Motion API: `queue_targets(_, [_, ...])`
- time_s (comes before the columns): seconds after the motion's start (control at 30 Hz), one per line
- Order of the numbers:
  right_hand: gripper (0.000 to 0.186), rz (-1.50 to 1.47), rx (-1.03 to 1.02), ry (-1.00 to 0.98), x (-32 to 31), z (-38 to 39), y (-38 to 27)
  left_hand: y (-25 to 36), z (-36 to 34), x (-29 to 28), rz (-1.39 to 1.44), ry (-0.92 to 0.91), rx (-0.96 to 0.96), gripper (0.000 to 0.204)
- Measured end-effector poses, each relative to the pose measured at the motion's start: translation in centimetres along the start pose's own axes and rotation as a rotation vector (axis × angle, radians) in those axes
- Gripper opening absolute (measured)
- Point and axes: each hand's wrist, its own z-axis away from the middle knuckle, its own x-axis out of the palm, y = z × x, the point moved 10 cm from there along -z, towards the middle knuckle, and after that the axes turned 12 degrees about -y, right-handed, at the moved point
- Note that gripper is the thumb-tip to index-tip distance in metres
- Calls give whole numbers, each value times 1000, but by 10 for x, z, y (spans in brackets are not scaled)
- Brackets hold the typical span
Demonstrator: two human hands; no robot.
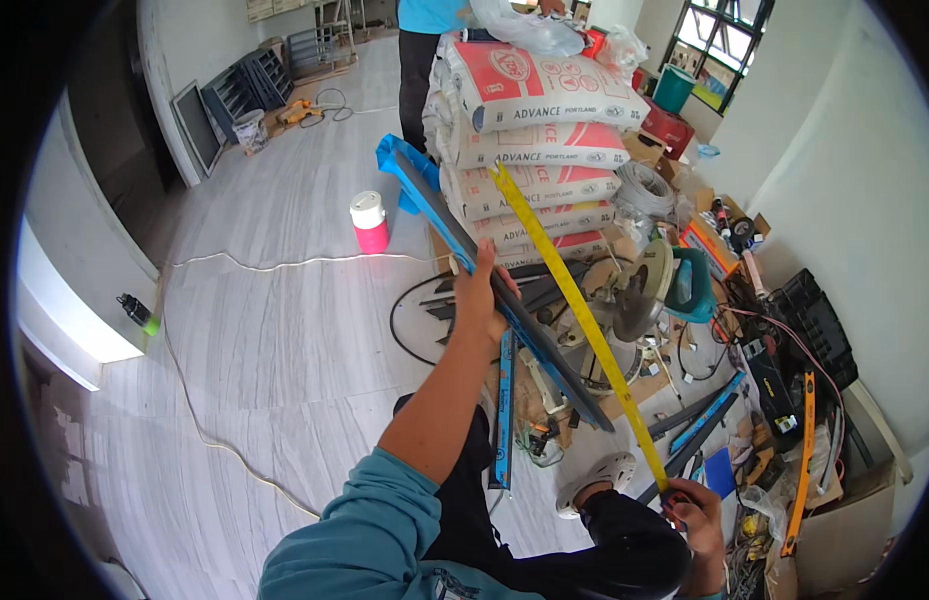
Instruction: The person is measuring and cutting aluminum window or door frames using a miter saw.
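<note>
Grips with left hand (482,295) a long dark-grey bar edged in blue plastic film (557,362), long axis from 11 o'clock to 5 o'clock. Clasps with right hand (697,515), between 4 and 5 o'clock from left hand, a dark tape-measure case (671,497), mostly enclosed. Extends yellow tape blade (585,315) toward 11 o'clock, nearly parallel to bar, on its 2 o'clock side. Note: left hand on bar; right hand off it. From left hand, at 10 o'clock: pink jug with white lid (371,235), closed, contents hidden; farther out, white plastic bucket (250,135), contents unclear. At 3 o'clock: teal plastic tub (701,310), holding light-blue item (685,280).
</note>
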Motion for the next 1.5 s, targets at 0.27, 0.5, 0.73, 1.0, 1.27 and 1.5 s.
queue_targets(0.27, [38,-59,18,-109,72,-66,-18,-36,18,8,197,-36,-182,66])
queue_targets(0.5, [39,-96,61,-130,84,-79,-18,-27,17,18,178,-96,-195,70])
queue_targets(0.73, [44,-33,88,-134,79,-72,-15,-27,16,10,180,-51,-197,70])
queue_targets(1.0, [41,-1,126,-149,75,-61,-16,-25,11,-7,241,-22,-182,69])
queue_targets(1.27, [41,58,174,-387,60,-80,-16,10,-8,-30,342,-213,-120,61])
queue_targets(1.5, [40,-9,163,-401,56,-84,-5,4,-16,-22,276,-315,-166,60])
